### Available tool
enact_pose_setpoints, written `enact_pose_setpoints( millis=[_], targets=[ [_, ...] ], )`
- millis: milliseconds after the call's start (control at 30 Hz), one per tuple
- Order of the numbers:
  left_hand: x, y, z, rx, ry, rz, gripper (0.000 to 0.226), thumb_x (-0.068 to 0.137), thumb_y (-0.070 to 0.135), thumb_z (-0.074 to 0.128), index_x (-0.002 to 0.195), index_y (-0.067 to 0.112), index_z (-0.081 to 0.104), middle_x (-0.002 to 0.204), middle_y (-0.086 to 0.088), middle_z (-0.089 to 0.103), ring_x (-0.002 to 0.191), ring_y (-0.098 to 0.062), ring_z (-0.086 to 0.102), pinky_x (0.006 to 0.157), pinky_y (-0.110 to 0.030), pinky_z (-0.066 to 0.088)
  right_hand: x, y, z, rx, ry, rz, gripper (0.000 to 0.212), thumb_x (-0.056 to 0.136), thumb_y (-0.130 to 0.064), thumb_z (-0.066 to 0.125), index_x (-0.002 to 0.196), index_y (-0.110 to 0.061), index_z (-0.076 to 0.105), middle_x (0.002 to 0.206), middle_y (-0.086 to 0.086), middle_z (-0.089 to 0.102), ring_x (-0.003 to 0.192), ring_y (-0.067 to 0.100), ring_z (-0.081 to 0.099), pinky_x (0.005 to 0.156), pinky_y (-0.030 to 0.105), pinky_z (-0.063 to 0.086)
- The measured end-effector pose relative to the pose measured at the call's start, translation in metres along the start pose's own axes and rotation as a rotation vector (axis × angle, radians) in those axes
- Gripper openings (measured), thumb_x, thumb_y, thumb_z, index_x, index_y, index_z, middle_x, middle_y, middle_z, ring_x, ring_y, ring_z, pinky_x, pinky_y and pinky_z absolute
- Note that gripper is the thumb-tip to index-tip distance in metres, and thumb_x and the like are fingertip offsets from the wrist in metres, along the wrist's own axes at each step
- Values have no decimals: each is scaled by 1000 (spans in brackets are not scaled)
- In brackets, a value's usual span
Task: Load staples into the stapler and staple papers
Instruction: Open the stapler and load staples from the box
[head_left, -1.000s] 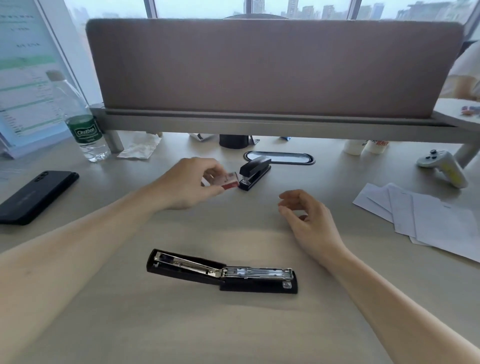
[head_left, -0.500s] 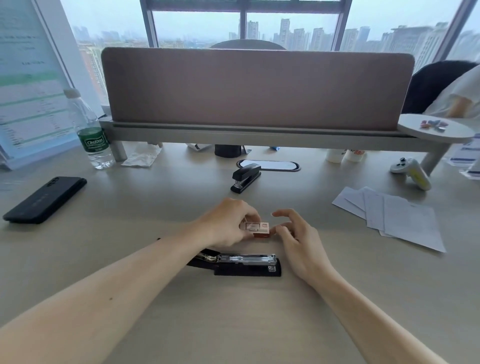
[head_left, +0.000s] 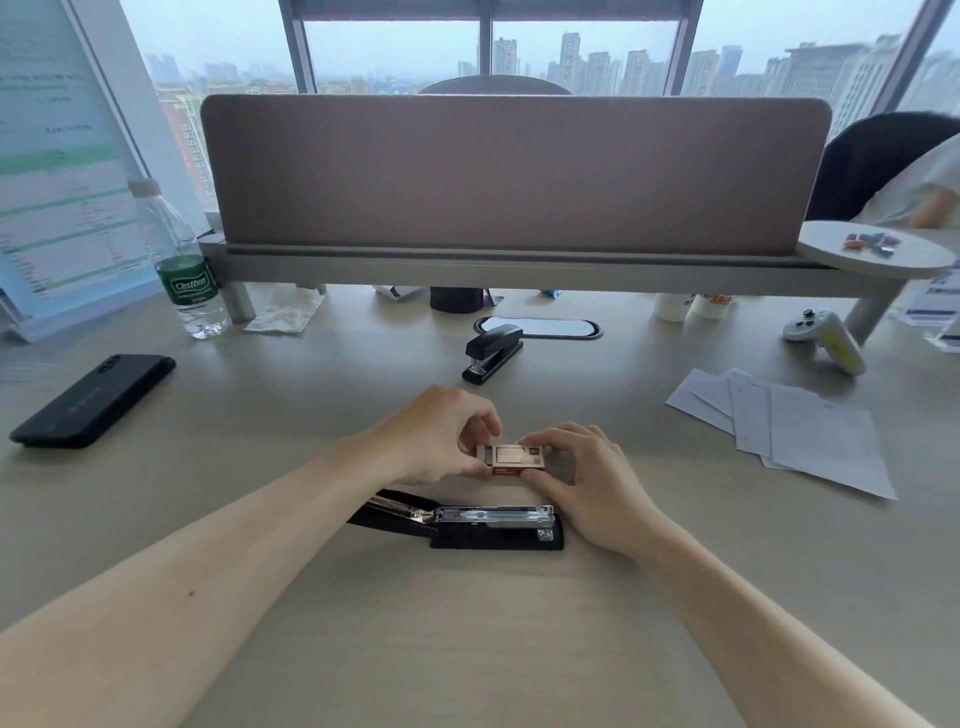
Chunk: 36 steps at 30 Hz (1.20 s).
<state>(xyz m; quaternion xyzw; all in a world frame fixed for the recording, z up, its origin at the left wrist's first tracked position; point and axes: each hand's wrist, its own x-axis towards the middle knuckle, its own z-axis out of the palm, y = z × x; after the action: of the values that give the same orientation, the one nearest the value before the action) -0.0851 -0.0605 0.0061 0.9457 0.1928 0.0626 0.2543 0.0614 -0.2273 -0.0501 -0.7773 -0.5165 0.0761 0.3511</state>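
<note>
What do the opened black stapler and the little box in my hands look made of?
The opened black stapler: matte black shell, plastic or painted metal; its staple channel is bare shiny metal, given bright glints. The small red-and-cream box, pinched between left hand and right hand: probably printed cardboard, with flat matte faces and crisp edges.

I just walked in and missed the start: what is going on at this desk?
A person pinches a small staple box between the left hand and the right hand, one at each end, just beyond the open stapler that lies flat on the desk. No loose staples show yet. A closed stapler stands farther back, and the papers lie at the right.
</note>
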Motion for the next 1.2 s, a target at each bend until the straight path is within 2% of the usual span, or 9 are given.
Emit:
enact_pose_setpoints(
  millis=[300,467,700,933,1033,1200],
  targets=[
    [-9,-12,-8,-47,18,-31,38,68,17,95,92,21,66,87,5,77,78,-13,75,80,-31,62,0,5,2,19,26,-12,25,88,-39,74,112,-39,72,111,-20,69,112,11,57,104,44,46],
    [-12,-13,-9,17,17,-20,16,76,23,88,86,23,74,84,8,78,80,-4,73,75,-18,57,1,6,3,22,27,-14,25,87,-39,74,113,-38,72,110,-21,69,111,10,57,102,43,47],
    [-7,-4,-13,72,-64,-57,14,80,21,82,91,23,74,89,8,77,86,-8,72,79,-23,54,0,7,3,13,27,-17,25,88,-39,75,113,-38,72,110,-22,68,110,10,57,102,41,47],
    [-4,1,-16,82,-89,-91,12,82,27,81,80,28,70,90,8,76,92,-10,71,82,-30,53,0,6,3,3,32,-20,26,89,-39,74,114,-38,72,110,-20,68,110,11,56,101,39,46],
    [-4,-1,-18,-13,-69,-112,10,82,28,82,78,26,73,86,8,78,89,-10,73,89,-34,57,-1,5,2,4,33,-25,26,88,-38,75,114,-37,72,109,-21,68,109,10,57,100,38,46],
    [-8,3,-29,-499,94,-165,8,91,11,75,84,14,76,87,-3,79,83,-15,70,84,-28,58,-3,4,-2,66,22,-4,42,86,-35,79,126,-37,67,119,-20,66,118,9,56,102,31,44]
  ],
)
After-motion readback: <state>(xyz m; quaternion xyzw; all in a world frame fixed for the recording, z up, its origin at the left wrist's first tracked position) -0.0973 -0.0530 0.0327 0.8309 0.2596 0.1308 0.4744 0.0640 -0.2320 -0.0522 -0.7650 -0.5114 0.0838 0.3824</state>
